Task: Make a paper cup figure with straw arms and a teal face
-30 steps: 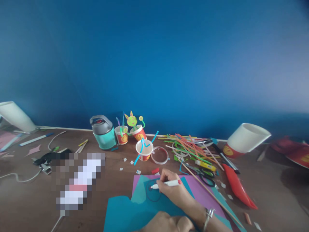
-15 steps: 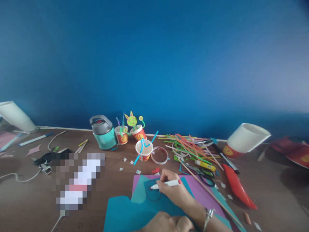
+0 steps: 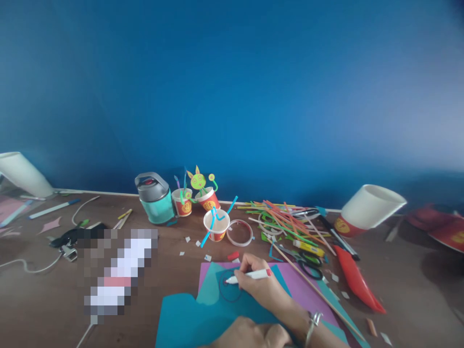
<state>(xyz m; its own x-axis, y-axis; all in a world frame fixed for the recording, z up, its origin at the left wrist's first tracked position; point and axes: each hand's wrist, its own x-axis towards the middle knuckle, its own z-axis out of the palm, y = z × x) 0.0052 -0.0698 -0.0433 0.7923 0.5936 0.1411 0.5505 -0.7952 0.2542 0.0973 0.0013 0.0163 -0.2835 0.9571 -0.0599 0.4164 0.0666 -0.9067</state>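
Observation:
My right hand (image 3: 259, 282) is closed around a white marker with a red end (image 3: 259, 274). Its tip touches teal paper (image 3: 192, 314) inside a thin drawn circle (image 3: 231, 297), where a small dark red mark shows. At the bottom edge, my left hand (image 3: 242, 334) rests on the same paper with its fingers curled; whatever they may hold is hidden. Purple paper (image 3: 297, 280) and a paler teal piece (image 3: 208, 290) lie underneath. Just beyond the papers sits a small red cap (image 3: 234, 255).
A paper cup with blue straws (image 3: 216, 224) stands ahead beside a tape roll (image 3: 239, 233). Behind are a cat-faced cup (image 3: 207, 197) and a turquoise flask (image 3: 155, 200). Rightward lie straws (image 3: 286, 217), scissors (image 3: 310, 266), a glue stick (image 3: 309, 248), a wooden stick (image 3: 319, 292) and a red pouch (image 3: 357, 280).
Almost nothing differs. The marker tip has shifted very slightly at the small mark inside the circle; my left hand stays in place.

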